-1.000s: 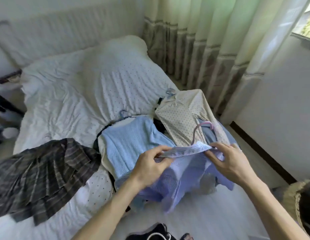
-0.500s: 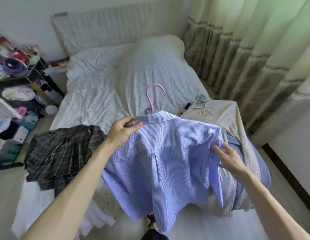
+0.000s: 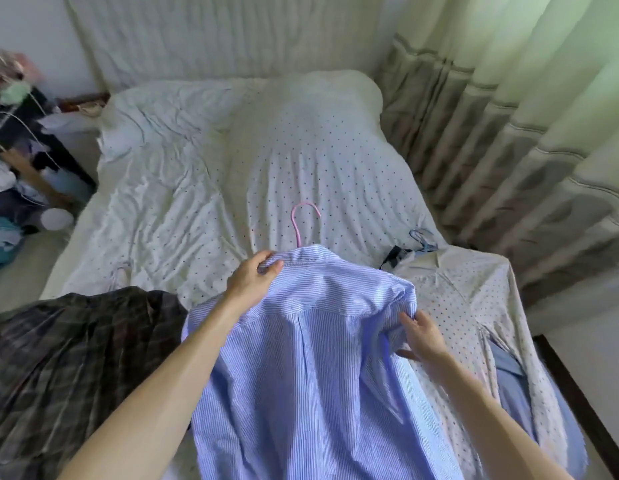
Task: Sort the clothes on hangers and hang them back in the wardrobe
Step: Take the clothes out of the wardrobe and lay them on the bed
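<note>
A blue-and-white striped shirt (image 3: 311, 368) hangs on a pink hanger (image 3: 302, 220), whose hook sticks up above the collar. My left hand (image 3: 254, 282) grips the collar at its left side. My right hand (image 3: 422, 336) holds the shirt's right shoulder, fingers curled into the fabric. To the right lies a cream dotted shirt (image 3: 470, 306) on a light blue hanger (image 3: 420, 239), over a plain blue garment (image 3: 512, 379). A dark plaid skirt (image 3: 69, 355) lies on the bed at the left.
The bed (image 3: 204, 174) with a white dotted cover fills the middle. Striped curtains (image 3: 508, 133) hang along the right. A cluttered dark side table (image 3: 20, 126) stands at the far left. A dark skirting board (image 3: 574, 403) runs along the floor at the right.
The striped shirt was lifted off the pile and now hangs by its collar from my left hand, its back towards me. My right hand moved from the hem to the right shoulder.
</note>
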Available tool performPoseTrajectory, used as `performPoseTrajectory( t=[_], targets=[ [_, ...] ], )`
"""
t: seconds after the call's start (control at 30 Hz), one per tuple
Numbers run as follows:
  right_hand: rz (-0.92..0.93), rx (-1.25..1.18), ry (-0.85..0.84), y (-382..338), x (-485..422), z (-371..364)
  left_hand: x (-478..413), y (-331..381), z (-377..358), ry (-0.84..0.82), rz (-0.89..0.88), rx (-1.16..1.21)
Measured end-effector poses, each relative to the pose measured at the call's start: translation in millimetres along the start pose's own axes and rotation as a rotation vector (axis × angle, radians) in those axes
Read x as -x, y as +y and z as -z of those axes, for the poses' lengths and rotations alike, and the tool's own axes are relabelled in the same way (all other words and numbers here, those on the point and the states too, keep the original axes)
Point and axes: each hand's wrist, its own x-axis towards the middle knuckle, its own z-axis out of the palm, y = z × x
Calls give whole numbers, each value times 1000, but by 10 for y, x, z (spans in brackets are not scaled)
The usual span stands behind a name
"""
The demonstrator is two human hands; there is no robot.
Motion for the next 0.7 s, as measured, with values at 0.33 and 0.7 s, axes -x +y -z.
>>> performPoseTrajectory(
  t=[0.33, 0.7],
  targets=[
    [-283, 265, 40, 611, -776, -588, -920, -935, -695, -159, 68, -269],
    [-199, 617, -32, 502, -1909, -1070, -2523, -1604, -1276, -18, 77, -336]
  ],
)
